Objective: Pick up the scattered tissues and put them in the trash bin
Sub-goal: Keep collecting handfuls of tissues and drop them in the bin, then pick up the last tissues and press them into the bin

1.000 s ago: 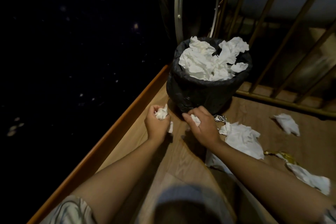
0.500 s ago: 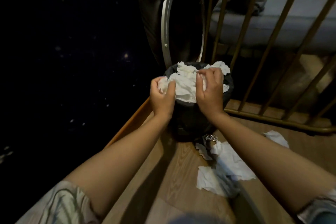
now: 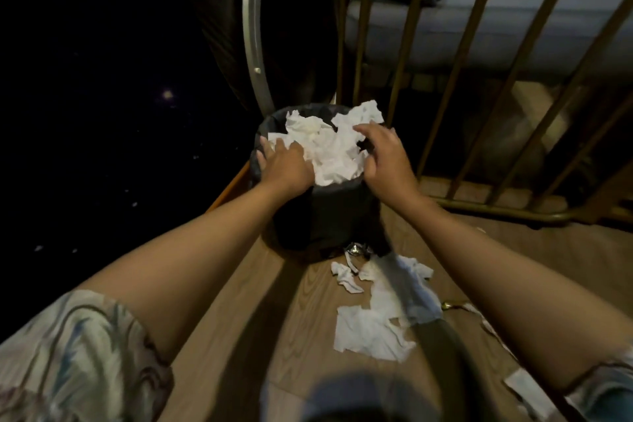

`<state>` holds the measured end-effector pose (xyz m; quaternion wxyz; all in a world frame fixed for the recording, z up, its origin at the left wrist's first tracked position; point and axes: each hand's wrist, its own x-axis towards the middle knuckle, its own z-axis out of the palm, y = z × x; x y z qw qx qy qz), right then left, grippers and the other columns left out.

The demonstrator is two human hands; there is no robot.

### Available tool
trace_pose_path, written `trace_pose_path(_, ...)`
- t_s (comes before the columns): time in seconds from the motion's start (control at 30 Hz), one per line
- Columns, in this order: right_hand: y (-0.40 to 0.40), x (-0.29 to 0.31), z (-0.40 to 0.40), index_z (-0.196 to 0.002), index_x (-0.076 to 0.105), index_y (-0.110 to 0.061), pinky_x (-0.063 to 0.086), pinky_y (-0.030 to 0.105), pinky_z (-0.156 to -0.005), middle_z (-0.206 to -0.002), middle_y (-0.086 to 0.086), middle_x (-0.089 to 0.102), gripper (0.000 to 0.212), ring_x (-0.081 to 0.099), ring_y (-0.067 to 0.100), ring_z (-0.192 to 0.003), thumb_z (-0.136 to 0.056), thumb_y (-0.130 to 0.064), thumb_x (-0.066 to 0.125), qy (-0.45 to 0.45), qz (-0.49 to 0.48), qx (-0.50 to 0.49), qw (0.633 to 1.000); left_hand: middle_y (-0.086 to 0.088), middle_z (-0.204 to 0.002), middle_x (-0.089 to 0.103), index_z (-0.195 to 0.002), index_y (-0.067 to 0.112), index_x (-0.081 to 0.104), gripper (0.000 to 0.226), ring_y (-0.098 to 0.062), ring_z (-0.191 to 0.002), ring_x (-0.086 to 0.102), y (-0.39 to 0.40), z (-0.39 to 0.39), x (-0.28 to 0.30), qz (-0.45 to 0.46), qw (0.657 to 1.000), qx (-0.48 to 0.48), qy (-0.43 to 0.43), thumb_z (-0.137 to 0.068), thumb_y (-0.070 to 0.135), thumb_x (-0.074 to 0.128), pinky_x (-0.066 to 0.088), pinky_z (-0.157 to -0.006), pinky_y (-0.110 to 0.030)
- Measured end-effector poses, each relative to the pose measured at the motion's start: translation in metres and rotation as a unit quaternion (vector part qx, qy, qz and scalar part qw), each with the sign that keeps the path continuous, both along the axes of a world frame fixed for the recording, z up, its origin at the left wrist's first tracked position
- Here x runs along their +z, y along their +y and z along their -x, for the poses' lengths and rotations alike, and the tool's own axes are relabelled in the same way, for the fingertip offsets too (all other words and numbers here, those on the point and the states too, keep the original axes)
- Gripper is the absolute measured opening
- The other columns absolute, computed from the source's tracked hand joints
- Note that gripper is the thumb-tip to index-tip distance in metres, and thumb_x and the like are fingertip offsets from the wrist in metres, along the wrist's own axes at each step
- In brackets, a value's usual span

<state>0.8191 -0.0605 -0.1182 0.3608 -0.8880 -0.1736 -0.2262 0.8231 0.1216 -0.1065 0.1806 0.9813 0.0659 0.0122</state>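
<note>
Two bare hands press down on a heap of crumpled white tissues [image 3: 325, 151] filling a small round trash bin lined with a black plastic bag [image 3: 329, 212].

The left hand [image 3: 286, 166] lies flat, fingers spread, on the pile at the bin's near-left rim; the right hand [image 3: 385, 156] hovers at the right rim, fingers apart and gripping nothing. More torn white tissues [image 3: 373, 329] lie scattered on the wood-grain floor [image 3: 301, 319] just in front of the bin, beside a gold-coloured metal railing [image 3: 459, 75].
</note>
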Motion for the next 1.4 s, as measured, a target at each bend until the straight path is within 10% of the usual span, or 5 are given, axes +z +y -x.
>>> trace_pose_path(0.5,-0.116,-0.052,0.106,-0.117,0.061,-0.011,0.051,0.016,-0.082,-0.108,0.002,0.065,0.029,0.061,0.011,-0.101,-0.095,-0.001,0.046,0.030,-0.181,-0.165,0.969,-0.008,-0.138,0.046,-0.125,0.009,0.050,0.040,-0.016,-0.142,0.023,-0.072,0.086,-0.015,0.227,0.900,-0.189,-0.319,-0.086,0.004,0.055,0.013,-0.117,-0.017)
trace_pose_path(0.73,-0.149,-0.085,0.200,-0.099,0.062,-0.022,0.049,0.020,-0.069,-0.083,-0.006,0.068,0.013,0.064,0.003,-0.076,-0.098,-0.014,0.052,0.051,-0.274,-0.257,0.925,-0.011,-0.111,0.057,-0.113,0.007,0.058,0.037,-0.027,-0.109,0.053,-0.158,0.138,-0.063,0.256,0.897,-0.273,-0.235,-0.076,0.005,0.058,0.043,-0.096,-0.038)
trace_pose_path(0.93,-0.219,-0.135,0.282,-0.087,0.067,-0.018,0.053,0.035,-0.073,-0.077,-0.008,0.069,0.015,0.063,0.006,-0.074,-0.095,-0.024,0.056,0.134,-0.241,-0.372,0.886,-0.002,-0.120,0.054,-0.124,0.017,0.052,0.040,-0.008,-0.101,0.054,-0.225,0.193,-0.113,0.316,0.884,-0.335,-0.077,-0.087,0.005,0.061,0.040,-0.084,-0.002)
trace_pose_path(1.1,-0.299,-0.171,0.339,-0.096,0.064,-0.024,0.046,0.046,-0.093,-0.104,0.000,0.066,0.013,0.058,0.026,-0.102,-0.089,-0.021,0.054,0.171,-0.085,-0.489,0.851,0.003,-0.122,0.052,-0.122,0.026,0.051,0.042,-0.013,-0.109,0.054,-0.272,0.220,-0.151,0.299,0.866,-0.400,0.007,-0.085,0.007,0.055,0.046,-0.098,-0.031)
trace_pose_path(1.4,-0.341,-0.211,0.384,-0.125,0.055,-0.018,0.028,0.047,-0.110,-0.139,0.006,0.047,0.030,0.038,0.027,-0.132,-0.096,-0.014,0.049,0.297,-0.018,-0.597,0.745,0.004,-0.153,0.030,-0.139,0.016,0.048,0.055,-0.017,-0.147,0.015,-0.312,0.245,-0.219,0.157,0.831,-0.530,0.065,-0.085,0.010,0.051,0.007,-0.120,-0.029)
